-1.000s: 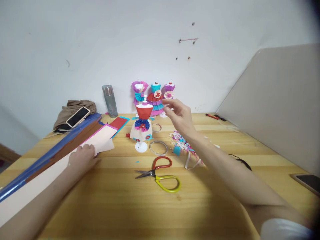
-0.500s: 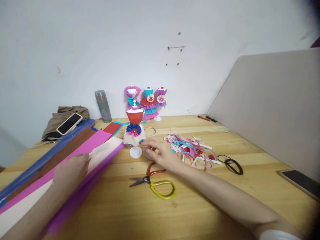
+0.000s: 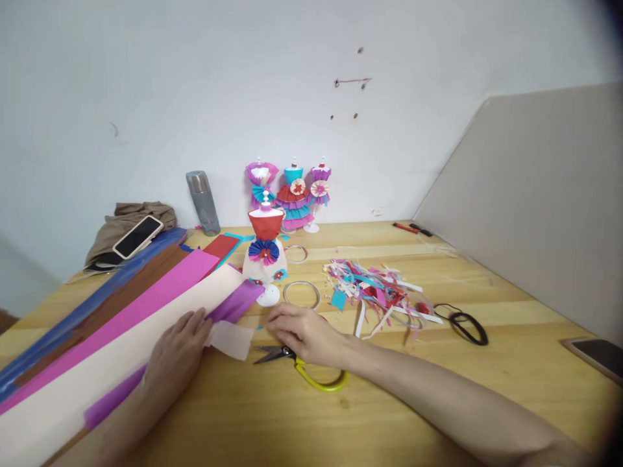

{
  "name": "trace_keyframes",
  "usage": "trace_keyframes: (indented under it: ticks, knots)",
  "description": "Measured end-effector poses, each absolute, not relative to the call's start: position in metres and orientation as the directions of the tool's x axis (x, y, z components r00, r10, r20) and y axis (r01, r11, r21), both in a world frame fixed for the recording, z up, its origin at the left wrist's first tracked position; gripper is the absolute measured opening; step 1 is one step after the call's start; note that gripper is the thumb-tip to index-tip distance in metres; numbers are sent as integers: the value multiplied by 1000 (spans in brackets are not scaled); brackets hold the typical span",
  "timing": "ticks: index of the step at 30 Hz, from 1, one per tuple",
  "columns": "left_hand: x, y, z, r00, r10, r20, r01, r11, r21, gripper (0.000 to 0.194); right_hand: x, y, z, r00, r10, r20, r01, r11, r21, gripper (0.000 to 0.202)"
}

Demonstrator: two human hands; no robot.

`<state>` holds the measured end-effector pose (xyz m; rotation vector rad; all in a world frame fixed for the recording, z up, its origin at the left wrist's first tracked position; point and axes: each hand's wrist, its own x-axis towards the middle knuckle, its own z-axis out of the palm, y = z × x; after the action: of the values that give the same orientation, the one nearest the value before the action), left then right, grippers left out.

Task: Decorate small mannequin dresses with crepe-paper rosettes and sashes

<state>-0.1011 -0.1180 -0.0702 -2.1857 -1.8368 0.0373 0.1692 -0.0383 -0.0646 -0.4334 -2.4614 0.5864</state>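
Note:
My left hand (image 3: pixel 178 350) lies flat over the cream paper sheet (image 3: pixel 121 331) and the purple crepe paper (image 3: pixel 233 301). By its fingertips is a small cream paper piece (image 3: pixel 232 339). My right hand (image 3: pixel 309 334) is over the scissors (image 3: pixel 321 383), its fingers loosely bent and pointing left, with nothing visible in them. It hides the red handle; the yellow handle and slightly parted blades show. Just beyond the hands stands a mini dress form (image 3: pixel 265 256) with a red top, a blue pleated rosette and a cream skirt.
Three more dressed forms (image 3: pixel 294 194) stand by the wall, right of a grey bottle (image 3: pixel 203 202). Colourful paper scraps (image 3: pixel 374 285) lie beside a metal ring (image 3: pixel 302 295) and a black cord loop (image 3: pixel 468 327). One phone (image 3: pixel 139 237) rests on cloth, another (image 3: pixel 596 357) at right.
My right hand has come back from beside the dress form's base to above the scissors. My left hand has moved right and flattened onto the papers; the small cream piece now shows.

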Motion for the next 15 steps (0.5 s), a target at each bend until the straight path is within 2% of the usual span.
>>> trace_keyframes:
  ticks: [6,11,15]
  knots:
    - [-109,-112,-54,30,992,121,947,10,-320,46,172,-44,-64,-835,392,386,198,869,-453,28]
    - [-124,-93,-42,-100,983,153,931,146,-334,44,171,-49,-62,-839,378,392,199,882,-427,29]
    - [-119,-88,-26,-109,976,188,934,165,-316,39,170,-53,-63,-821,395,412,174,861,-477,28]
